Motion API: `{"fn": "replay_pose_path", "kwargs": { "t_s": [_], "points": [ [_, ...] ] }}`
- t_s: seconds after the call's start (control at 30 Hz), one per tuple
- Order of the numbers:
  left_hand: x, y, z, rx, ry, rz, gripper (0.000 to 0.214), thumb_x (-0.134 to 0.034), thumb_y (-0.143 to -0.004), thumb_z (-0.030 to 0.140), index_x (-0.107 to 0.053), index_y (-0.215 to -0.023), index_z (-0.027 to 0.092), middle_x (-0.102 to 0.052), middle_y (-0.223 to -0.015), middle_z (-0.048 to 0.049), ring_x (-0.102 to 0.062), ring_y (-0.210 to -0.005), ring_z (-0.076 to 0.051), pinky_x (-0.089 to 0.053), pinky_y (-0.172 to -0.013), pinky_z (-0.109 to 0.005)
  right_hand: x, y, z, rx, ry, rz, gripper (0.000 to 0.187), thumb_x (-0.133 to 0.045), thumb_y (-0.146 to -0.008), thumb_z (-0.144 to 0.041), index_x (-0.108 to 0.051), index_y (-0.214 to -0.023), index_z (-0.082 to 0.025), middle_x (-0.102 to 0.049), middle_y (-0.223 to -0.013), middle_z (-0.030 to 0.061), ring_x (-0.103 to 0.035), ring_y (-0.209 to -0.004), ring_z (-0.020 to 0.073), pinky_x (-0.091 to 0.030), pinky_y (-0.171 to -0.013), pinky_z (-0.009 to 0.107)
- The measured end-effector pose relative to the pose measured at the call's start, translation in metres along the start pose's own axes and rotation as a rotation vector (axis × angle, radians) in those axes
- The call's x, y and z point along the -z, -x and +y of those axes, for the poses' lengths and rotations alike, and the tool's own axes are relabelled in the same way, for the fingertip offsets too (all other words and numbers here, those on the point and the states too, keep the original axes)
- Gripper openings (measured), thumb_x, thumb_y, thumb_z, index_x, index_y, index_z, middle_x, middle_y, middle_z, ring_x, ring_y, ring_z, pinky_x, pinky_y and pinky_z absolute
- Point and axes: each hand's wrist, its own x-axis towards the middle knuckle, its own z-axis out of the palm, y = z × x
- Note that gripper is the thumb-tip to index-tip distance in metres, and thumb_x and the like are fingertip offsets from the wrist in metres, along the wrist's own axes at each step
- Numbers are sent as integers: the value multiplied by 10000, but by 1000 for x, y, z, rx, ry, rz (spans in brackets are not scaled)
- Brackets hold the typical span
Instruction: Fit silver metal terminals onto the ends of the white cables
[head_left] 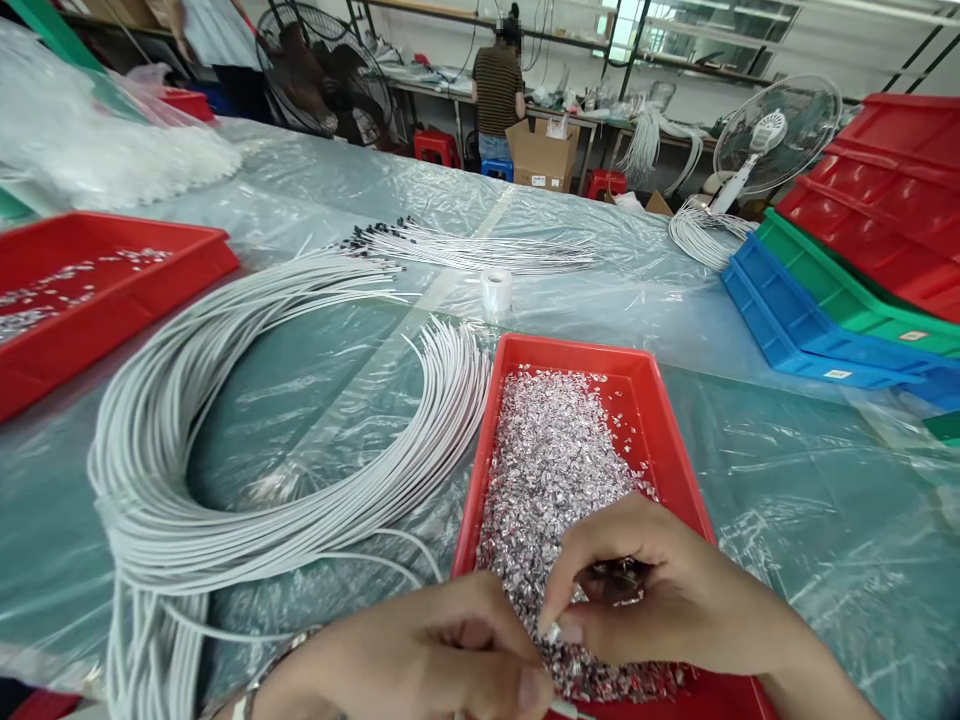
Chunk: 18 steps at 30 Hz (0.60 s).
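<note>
A red tray (660, 420) in front of me holds a heap of small silver foil scraps (551, 460). My right hand (660, 600) hovers over its near end, thumb and forefinger pinched on a tiny silver piece. My left hand (420, 655) is closed at the bottom edge, pinching the end of a thin white cable (390, 545), its fingertips almost touching the right hand's. A large curved bundle of white cables (225, 420) lies to the left of the tray.
Clear plastic sheet covers the table (787, 480). Another red tray (97, 290) sits far left, a small white tape roll (496, 290) beyond my tray, stacked blue, green and red trays (847, 300) at right. A fan (776, 135) and a person (497, 90) stand behind.
</note>
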Motion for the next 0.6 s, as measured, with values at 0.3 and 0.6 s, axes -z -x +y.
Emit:
{"fn": "replay_pose_path", "kwargs": {
  "t_s": [0.3, 0.6],
  "points": [
    [-1, 2, 1, -88, -38, 11, 538, -449, -825, 638, -431, -558, 171, -397, -479, 31, -365, -413, -70, -265, -378, -181, 17, -4, 6, -148, 197, 333, 193, -532, -906, -290, -583, -744, -197, -419, -617, -54, -361, -563, 102, -283, -483, 242],
    [-9, 8, 3, -408, -472, 386, 420, -401, -933, 434, -520, -616, 186, -473, -522, 11, -412, -495, -112, -301, -441, -232, 31, -7, 25, -131, 167, 483, 88, -637, -806, -247, -568, -772, -204, -237, -571, -93, -226, -513, 108, -193, -477, 265]
  ]
}}
